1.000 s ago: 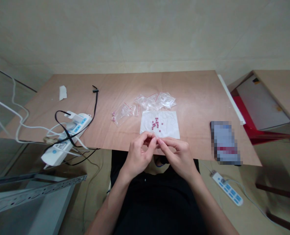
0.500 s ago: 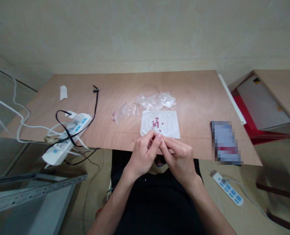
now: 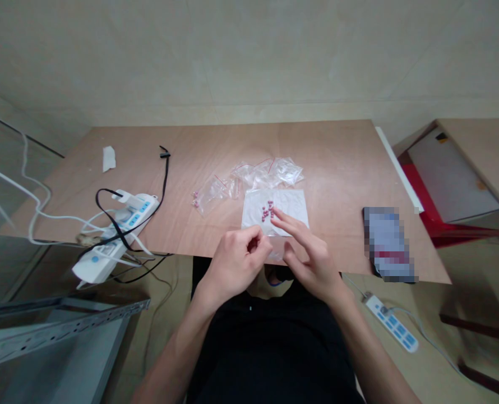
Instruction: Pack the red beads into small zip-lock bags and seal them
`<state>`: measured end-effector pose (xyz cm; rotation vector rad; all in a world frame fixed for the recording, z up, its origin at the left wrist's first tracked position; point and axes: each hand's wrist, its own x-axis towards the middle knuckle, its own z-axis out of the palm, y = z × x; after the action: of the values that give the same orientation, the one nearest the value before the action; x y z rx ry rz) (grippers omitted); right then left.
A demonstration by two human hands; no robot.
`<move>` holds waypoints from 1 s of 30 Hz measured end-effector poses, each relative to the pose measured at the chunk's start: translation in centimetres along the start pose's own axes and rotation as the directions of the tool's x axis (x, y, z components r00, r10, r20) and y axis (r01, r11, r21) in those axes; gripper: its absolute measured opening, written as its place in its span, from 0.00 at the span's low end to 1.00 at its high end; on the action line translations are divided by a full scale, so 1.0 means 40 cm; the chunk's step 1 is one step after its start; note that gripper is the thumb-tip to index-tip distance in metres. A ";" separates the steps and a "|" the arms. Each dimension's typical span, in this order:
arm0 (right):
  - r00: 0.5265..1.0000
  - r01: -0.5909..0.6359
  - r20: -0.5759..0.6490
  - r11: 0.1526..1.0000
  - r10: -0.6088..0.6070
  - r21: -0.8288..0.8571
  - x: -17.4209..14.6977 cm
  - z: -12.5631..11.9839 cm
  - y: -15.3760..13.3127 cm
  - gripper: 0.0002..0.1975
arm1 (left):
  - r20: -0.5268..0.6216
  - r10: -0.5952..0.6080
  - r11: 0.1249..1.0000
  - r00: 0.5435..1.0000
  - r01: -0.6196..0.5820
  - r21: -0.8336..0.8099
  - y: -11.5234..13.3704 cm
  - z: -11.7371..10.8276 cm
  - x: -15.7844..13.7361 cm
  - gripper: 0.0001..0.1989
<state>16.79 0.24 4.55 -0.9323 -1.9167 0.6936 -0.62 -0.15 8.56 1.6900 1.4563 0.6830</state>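
Observation:
Small pink beads (image 3: 268, 211) lie in a cluster on a white sheet (image 3: 294, 205) near the front edge of the wooden table (image 3: 337, 163). My right hand (image 3: 312, 258) has its fingers stretched out, the index tip touching the beads. Just left of it, my left hand (image 3: 236, 259) stays over the table edge, thumb and fingers pinched on a small clear bag (image 3: 276, 248) that shows faintly between the two hands. Behind the sheet lies a pile of clear zip bags (image 3: 270, 173); one bag (image 3: 205, 197) to the left has a few pink beads at its corner.
A white power strip (image 3: 119, 227) with white and black cables hangs over the table's left front edge. A phone (image 3: 386, 244) lies front right. A white scrap (image 3: 109, 158) sits far left. On the floor are another power strip (image 3: 391, 324) and a metal rail (image 3: 64, 328).
My hands were together pinching at the table edge. Now my right hand has let go and reached forward to the beads, while my left hand stays shut.

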 end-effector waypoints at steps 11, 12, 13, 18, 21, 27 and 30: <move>0.990 -0.133 -0.010 0.951 0.141 0.280 -0.019 0.035 0.042 0.32 | 0.054 0.012 1.000 0.998 -0.011 -0.022 0.017 -0.005 0.014 0.13; 0.987 -0.144 -0.021 0.949 0.157 0.280 -0.019 0.035 0.044 0.30 | 0.053 0.006 1.000 0.999 -0.007 0.016 0.021 -0.011 0.014 0.12; 0.986 -0.151 -0.026 0.949 0.165 0.275 -0.018 0.035 0.046 0.29 | 0.052 0.000 0.998 0.999 -0.003 0.059 0.026 -0.018 0.013 0.11; 0.990 -0.122 -0.039 0.963 0.135 0.240 -0.005 0.014 0.046 0.23 | -0.007 0.035 0.983 0.999 -0.034 0.179 0.030 -0.029 0.014 0.12; 0.996 -0.080 -0.024 0.990 0.083 0.114 0.022 -0.019 0.043 0.23 | -0.201 -0.010 0.993 0.980 -0.015 -0.119 0.003 0.006 0.027 0.14; 0.873 0.342 0.470 0.847 -0.128 -0.406 0.127 -0.082 0.003 0.20 | 0.182 -0.405 0.209 0.896 0.285 -0.936 -0.019 0.098 0.073 0.23; 0.713 0.582 0.695 0.632 -0.093 -0.512 0.185 -0.078 -0.052 0.11 | 0.322 -0.396 -0.088 0.860 0.313 -0.946 -0.001 0.120 0.092 0.20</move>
<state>16.31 5.43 10.97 -0.7311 -2.9872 -0.0724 3.97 2.39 5.55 0.0424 0.8402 1.0676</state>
